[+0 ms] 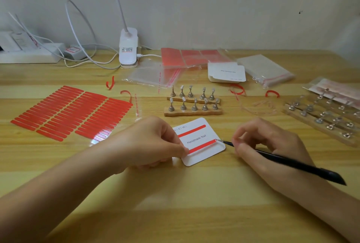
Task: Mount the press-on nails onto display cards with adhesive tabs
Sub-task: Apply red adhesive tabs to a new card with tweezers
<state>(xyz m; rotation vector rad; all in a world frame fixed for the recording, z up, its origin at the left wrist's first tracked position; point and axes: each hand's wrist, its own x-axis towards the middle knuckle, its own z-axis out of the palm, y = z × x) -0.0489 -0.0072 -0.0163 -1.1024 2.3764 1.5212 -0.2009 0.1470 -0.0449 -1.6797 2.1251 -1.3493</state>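
A white display card (202, 155) printed "Handmade Nail" lies on the wooden table in front of me, with two red adhesive strips (191, 131) stuck across it. My left hand (153, 143) presses the card's left edge, its fingertips at the left end of the lower strip. My right hand (266, 143) grips black tweezers (282, 160), whose tip touches the right end of the lower strip (203, 145). Press-on nails on metal stands (192, 98) sit in two wooden holders just behind the card.
A sheet of red adhesive tabs (68, 112) lies at the left. A stack of blank cards (226, 73), clear bags (153, 76) and more red sheets (192, 56) sit at the back. Another nail-stand rack (327, 118) is at the right. A lamp base (128, 47) and power strip (29, 53) stand by the wall.
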